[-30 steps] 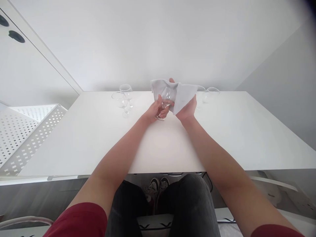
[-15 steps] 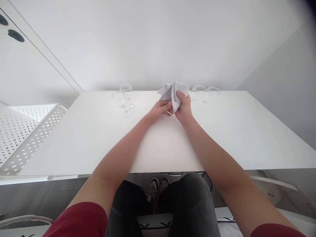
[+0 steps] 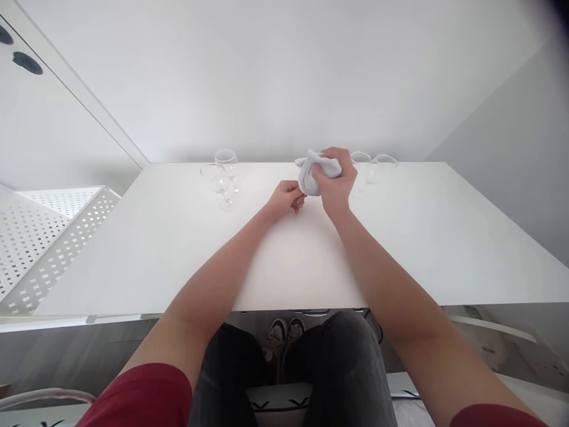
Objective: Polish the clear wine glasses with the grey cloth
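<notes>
A crumpled pale grey cloth [image 3: 315, 172] is bunched in my right hand [image 3: 338, 178], thumb pressed into its folds. Just left of it and lower, my left hand [image 3: 287, 197] is closed, its curled fingers around what looks like the stem of a wine glass. That glass is mostly hidden by the fingers and the cloth, whose lower edge looks rounded, as if packed into the bowl. Both hands are above the far half of the white table [image 3: 284, 255].
Two clear stemmed glasses, a nearer one [image 3: 216, 178] and a farther one [image 3: 227, 160], stand at the back left. Two more, one [image 3: 361, 159] partly behind my right hand and another [image 3: 382, 169], are at the back right. A perforated white panel [image 3: 53, 243] is beyond the left edge.
My right hand has turned and moved slightly up and right, bunching the cloth more tightly. The cloth's loose corner at the left has drawn in. My left hand has shifted slightly left.
</notes>
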A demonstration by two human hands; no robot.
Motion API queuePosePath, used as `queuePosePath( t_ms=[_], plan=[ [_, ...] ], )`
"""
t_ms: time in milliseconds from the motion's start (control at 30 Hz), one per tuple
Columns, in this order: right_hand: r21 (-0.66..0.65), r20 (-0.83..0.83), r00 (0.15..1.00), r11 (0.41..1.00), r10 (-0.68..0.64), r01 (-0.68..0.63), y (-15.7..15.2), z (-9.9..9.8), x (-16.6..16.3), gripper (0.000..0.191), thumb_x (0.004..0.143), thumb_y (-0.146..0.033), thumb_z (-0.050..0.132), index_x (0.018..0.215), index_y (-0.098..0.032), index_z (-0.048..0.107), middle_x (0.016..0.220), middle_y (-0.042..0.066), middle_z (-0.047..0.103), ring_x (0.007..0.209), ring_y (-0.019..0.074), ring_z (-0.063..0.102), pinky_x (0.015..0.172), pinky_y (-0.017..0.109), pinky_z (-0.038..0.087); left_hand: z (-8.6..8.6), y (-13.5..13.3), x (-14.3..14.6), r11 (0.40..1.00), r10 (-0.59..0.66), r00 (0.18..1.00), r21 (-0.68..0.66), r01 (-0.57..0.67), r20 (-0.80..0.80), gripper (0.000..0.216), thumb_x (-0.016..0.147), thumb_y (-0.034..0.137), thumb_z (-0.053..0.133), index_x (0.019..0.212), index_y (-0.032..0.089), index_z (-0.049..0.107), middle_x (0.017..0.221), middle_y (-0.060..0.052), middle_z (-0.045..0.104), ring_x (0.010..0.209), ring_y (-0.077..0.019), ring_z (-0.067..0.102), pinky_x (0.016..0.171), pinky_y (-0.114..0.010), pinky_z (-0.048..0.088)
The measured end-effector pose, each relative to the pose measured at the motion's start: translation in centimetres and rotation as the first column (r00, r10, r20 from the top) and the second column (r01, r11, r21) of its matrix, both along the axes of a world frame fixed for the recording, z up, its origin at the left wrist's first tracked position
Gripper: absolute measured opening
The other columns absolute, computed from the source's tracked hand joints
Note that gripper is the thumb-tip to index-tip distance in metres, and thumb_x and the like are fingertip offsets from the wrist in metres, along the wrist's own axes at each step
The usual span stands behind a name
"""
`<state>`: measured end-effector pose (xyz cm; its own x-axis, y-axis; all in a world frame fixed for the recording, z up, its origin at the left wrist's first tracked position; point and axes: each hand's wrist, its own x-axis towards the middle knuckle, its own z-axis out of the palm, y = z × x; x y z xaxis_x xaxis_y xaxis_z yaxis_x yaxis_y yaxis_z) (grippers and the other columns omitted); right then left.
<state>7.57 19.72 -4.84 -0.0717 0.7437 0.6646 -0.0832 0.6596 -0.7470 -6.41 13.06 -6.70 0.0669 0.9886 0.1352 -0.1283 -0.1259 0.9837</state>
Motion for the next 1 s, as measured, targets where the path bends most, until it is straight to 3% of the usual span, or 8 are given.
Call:
queuePosePath(
  t_ms=[100,233,367,533,600,733,867,1000],
  plan=[
    [0.103,0.124,0.983,0.987,-0.133,0.121,-0.3,0.2,0.2,0.018,0.088,-0.041,0.068,0.089,-0.023,0.065,0.113,0.007,0.062,0.110,0.0254,0.064,0.090,0.042,0.055,-0.2,0.0,0.2,0.998,0.045,0.994,0.059,-0.039,-0.103,0.053,0.083,0.065,0.076,0.068,0.017,0.058,0.055,0.003,0.044,0.053,-0.0101,0.054,0.043,-0.022,0.040],
    [-0.103,0.001,0.997,0.992,-0.073,0.073,0.6,0.1,0.4,0.030,0.089,-0.053,0.067,0.089,-0.023,0.062,0.092,0.004,0.064,0.094,0.0228,0.066,0.078,0.036,0.055,-0.1,-0.1,0.1,0.998,0.020,0.988,0.060,-0.011,-0.151,0.058,0.080,0.072,0.075,0.069,0.017,0.060,0.054,0.002,0.045,0.052,-0.0114,0.055,0.041,-0.022,0.036],
    [-0.311,-0.188,0.961,0.916,0.202,-0.254,1.1,0.1,0.8,0.049,0.083,-0.072,0.067,0.096,-0.025,0.062,0.089,0.004,0.065,0.088,0.0230,0.067,0.070,0.035,0.056,0.3,-0.4,0.0,0.999,-0.027,0.995,0.029,0.030,-0.091,0.056,0.081,0.070,0.076,0.070,0.017,0.060,0.054,0.003,0.044,0.053,-0.0111,0.054,0.042,-0.023,0.036],
    [-0.332,-0.265,0.797,0.724,0.543,-0.604,0.8,0.4,1.0,0.066,0.073,-0.087,0.062,0.106,-0.029,0.061,0.103,0.007,0.069,0.091,0.0260,0.067,0.067,0.039,0.057,0.7,-0.4,-0.4,0.997,-0.081,0.995,0.021,0.080,0.049,0.049,0.082,0.057,0.081,0.067,0.016,0.059,0.063,0.000,0.050,0.053,-0.0086,0.048,0.045,-0.025,0.034],
    [-0.327,-0.240,0.833,0.767,0.498,-0.553,0.7,0.2,0.5,0.064,0.072,-0.080,0.070,0.108,-0.028,0.061,0.106,0.007,0.069,0.094,0.0264,0.068,0.070,0.040,0.058,0.6,-0.3,-0.4,0.999,-0.042,0.996,0.026,0.040,0.079,0.047,0.083,0.053,0.080,0.065,0.017,0.056,0.064,0.000,0.050,0.053,-0.0079,0.048,0.046,-0.025,0.034],
    [-0.235,-0.118,0.990,0.967,0.073,-0.100,-0.3,-0.4,-0.8,0.060,0.075,-0.055,0.079,0.124,-0.026,0.057,0.122,0.008,0.064,0.116,0.0281,0.065,0.092,0.044,0.059,-0.1,0.2,-0.2,0.993,0.081,0.997,0.085,-0.081,0.004,0.042,0.083,0.040,0.076,0.059,0.018,0.049,0.056,0.003,0.045,0.053,-0.0080,0.050,0.049,-0.024,0.037],
    [-0.094,-0.003,0.981,0.977,-0.194,0.192,-1.3,-0.5,-1.3,0.061,0.078,-0.043,0.077,0.132,-0.026,0.054,0.138,0.012,0.056,0.135,0.0317,0.057,0.105,0.052,0.054,-0.5,0.3,0.1,0.982,0.117,0.976,0.169,-0.086,-0.181,0.039,0.089,0.038,0.069,0.060,0.018,0.054,0.056,0.000,0.054,0.054,-0.0086,0.052,0.051,-0.024,0.038],
    [-0.210,-0.112,0.981,0.969,-0.159,0.133,-0.6,-0.4,-1.1,0.051,0.081,-0.052,0.076,0.121,-0.025,0.059,0.124,0.009,0.064,0.123,0.0294,0.064,0.098,0.049,0.059,-0.4,0.2,0.2,0.979,0.130,0.952,0.186,-0.080,-0.276,0.044,0.090,0.052,0.070,0.066,0.017,0.061,0.057,-0.001,0.061,0.052,-0.0083,0.051,0.051,-0.024,0.036]
  ],
)
